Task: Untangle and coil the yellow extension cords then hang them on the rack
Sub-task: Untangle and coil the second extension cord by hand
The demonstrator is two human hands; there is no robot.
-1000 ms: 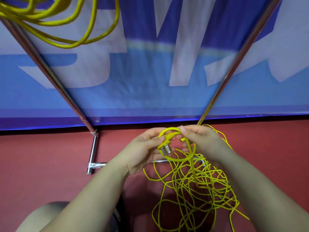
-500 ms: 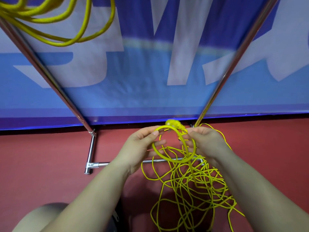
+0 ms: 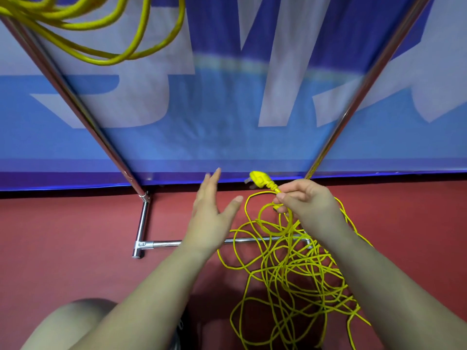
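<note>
A thin yellow extension cord lies in a loose tangle on the red floor at lower right. My right hand pinches this cord just behind its yellow plug, which points up and to the left. A small loop of cord hangs below that hand. My left hand is open, fingers spread, just left of the plug and touching nothing. A thicker coiled yellow cord hangs at the top left from the chrome rack.
The rack's two slanted chrome poles frame the view; its floor bar runs under the tangle. A blue and white banner stands behind. My knee shows at the bottom left.
My left hand has let go of the cord loop and opened. My right hand has lifted the plug end up and to the right.
</note>
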